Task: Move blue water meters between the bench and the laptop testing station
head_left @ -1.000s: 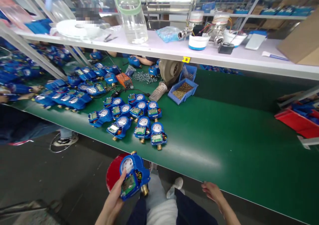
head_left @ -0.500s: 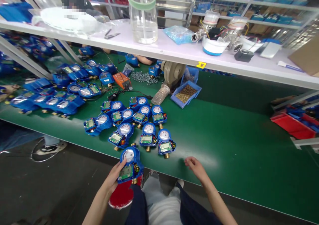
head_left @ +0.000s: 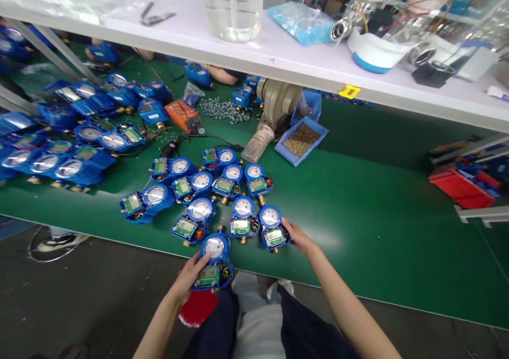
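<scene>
My left hand (head_left: 191, 275) is closed on a blue water meter (head_left: 215, 248) at the table's front edge, its thumb by the round dial and its green circuit board with a small display facing up. My right hand (head_left: 298, 237) grips the right side of another open water meter (head_left: 271, 217), which rests on the green table; its fingers are partly hidden behind the meter. Immediately left of that one lies a similar water meter (head_left: 243, 207). Several more with brass ends sit in loose rows behind, among them one water meter (head_left: 199, 210) left of centre.
A blue bin (head_left: 287, 156) of small brass-coloured parts stands behind the meters, near a beige motor-like machine (head_left: 274, 102). Loose screws (head_left: 225, 110) and an orange box (head_left: 183, 116) lie farther left. A white shelf (head_left: 294, 64) crosses above. Another person's arm (head_left: 220, 75) shows beneath it.
My right hand has moved left and forward from over the bare table onto the nearest right-hand meter, which now sits turned slightly. My left hand still holds its meter. The view has shifted closer.
</scene>
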Motion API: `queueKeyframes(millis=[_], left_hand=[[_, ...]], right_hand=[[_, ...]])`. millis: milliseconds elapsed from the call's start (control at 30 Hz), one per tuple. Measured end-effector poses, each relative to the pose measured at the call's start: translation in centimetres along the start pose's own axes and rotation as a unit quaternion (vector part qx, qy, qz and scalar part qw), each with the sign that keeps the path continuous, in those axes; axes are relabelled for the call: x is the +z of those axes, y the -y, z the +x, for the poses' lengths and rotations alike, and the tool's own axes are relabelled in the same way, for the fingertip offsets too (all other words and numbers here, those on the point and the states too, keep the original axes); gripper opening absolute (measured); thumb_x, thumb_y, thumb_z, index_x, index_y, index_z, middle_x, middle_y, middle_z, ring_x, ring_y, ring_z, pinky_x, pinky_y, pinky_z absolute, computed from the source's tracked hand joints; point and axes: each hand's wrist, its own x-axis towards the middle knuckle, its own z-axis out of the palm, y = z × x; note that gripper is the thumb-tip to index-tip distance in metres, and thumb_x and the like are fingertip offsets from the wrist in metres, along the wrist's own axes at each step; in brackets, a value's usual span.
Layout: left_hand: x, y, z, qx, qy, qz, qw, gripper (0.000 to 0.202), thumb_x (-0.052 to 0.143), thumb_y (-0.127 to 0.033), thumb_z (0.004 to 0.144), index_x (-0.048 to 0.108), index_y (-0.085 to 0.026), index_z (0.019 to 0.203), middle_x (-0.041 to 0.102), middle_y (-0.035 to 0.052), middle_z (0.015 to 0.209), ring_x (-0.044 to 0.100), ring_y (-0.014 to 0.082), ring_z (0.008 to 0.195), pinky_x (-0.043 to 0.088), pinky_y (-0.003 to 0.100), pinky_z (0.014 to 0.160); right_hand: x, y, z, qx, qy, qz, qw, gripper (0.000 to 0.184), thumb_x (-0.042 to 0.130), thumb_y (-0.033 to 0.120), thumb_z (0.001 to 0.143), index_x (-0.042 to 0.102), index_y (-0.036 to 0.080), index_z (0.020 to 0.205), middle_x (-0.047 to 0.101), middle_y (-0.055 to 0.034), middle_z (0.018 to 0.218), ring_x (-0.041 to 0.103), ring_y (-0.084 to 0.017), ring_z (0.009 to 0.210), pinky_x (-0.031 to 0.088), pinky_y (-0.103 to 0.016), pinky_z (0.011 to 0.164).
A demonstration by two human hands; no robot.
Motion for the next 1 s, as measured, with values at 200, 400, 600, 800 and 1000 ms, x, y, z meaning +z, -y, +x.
queueKeyframes(millis=[200, 400, 600, 800, 1000], left_hand=[[0.5, -1.0, 0.5, 0.015, -0.006, 0.015, 1.000, 0.061, 0.075, -0.042, 0.076, 0.052, -0.018, 0.127, 0.061, 0.0123, 0.120, 0.061, 0.0288, 0.108, 0.052, 0.042, 0.095], [0.3, -0.9, 1.1, 0.010, -0.023, 0.023, 0.999, 0.062, 0.076, -0.041, 0.075, 0.052, -0.020, 0.128, 0.061, 0.0119, 0.121, 0.062, 0.0272, 0.107, 0.053, 0.040, 0.093], [-0.1, -0.9, 1.4, 0.004, -0.003, 0.012, 1.000, 0.062, 0.072, -0.043, 0.079, 0.049, -0.019, 0.131, 0.060, 0.0135, 0.123, 0.064, 0.0244, 0.104, 0.053, 0.039, 0.093], [-0.9, -0.4, 2.2, 0.002, 0.004, 0.012, 1.000, 0.065, 0.074, -0.046, 0.076, 0.050, -0.020, 0.130, 0.058, 0.0125, 0.126, 0.062, 0.0245, 0.107, 0.052, 0.039, 0.094], [-0.9, -0.1, 2.8, 0.007, 0.000, -0.001, 1.000, 0.067, 0.076, -0.044, 0.075, 0.050, -0.019, 0.131, 0.059, 0.0133, 0.123, 0.064, 0.0262, 0.104, 0.054, 0.041, 0.091]], right_hand=[[0.6, -0.3, 1.3, 0.009, 0.020, 0.076, 0.997, 0.063, 0.062, 0.061, 0.083, 0.060, 0.005, 0.110, 0.063, -0.0184, 0.110, 0.064, -0.023, 0.094, 0.052, -0.033, 0.086], [0.6, -0.6, 1.6, 0.013, -0.002, 0.096, 0.995, 0.066, 0.066, 0.060, 0.080, 0.060, 0.001, 0.110, 0.062, -0.0208, 0.109, 0.064, -0.024, 0.095, 0.053, -0.032, 0.083], [0.0, -0.2, 2.1, 0.018, -0.001, 0.085, 0.996, 0.065, 0.068, 0.059, 0.078, 0.061, 0.001, 0.109, 0.062, -0.0207, 0.109, 0.066, -0.021, 0.086, 0.054, -0.030, 0.080], [-0.4, 0.1, 2.1, 0.020, 0.002, 0.069, 0.997, 0.068, 0.065, 0.058, 0.081, 0.058, 0.001, 0.115, 0.062, -0.0219, 0.110, 0.065, -0.022, 0.090, 0.054, -0.032, 0.084], [-0.4, 1.2, 1.3, -0.007, 0.009, -0.018, 1.000, 0.069, 0.054, 0.062, 0.087, 0.057, 0.001, 0.117, 0.062, -0.0213, 0.110, 0.064, -0.023, 0.095, 0.052, -0.034, 0.089]])
